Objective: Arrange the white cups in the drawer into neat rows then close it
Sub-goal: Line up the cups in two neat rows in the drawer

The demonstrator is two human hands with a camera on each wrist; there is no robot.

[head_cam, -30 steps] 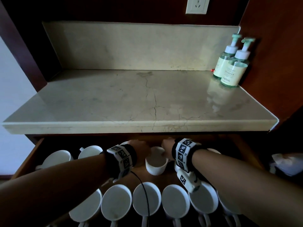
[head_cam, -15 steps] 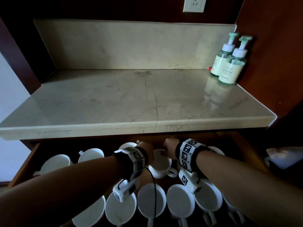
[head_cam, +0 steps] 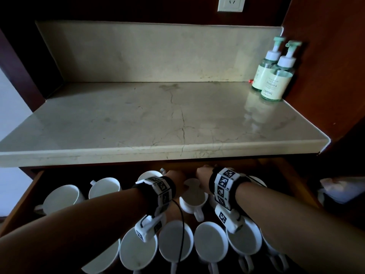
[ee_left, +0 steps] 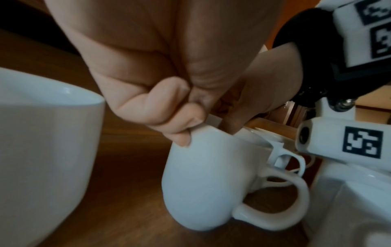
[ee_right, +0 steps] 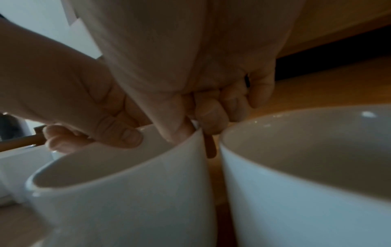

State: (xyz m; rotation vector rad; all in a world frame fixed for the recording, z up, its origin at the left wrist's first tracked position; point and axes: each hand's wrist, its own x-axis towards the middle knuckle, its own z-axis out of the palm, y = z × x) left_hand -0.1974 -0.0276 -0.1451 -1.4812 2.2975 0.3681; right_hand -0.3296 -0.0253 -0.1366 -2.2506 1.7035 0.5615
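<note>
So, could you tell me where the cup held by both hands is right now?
In the head view, the cup sits mid-drawer in the back row, between the left hand and right hand, behind the front row.

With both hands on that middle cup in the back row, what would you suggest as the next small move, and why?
Probably set the cup down in the gap between its back-row neighbours and let go. Both the left hand and the right hand pinch its rim, its handle already points to the front like the front row's handles, and the left wrist view shows it tilted on the drawer floor.
</note>
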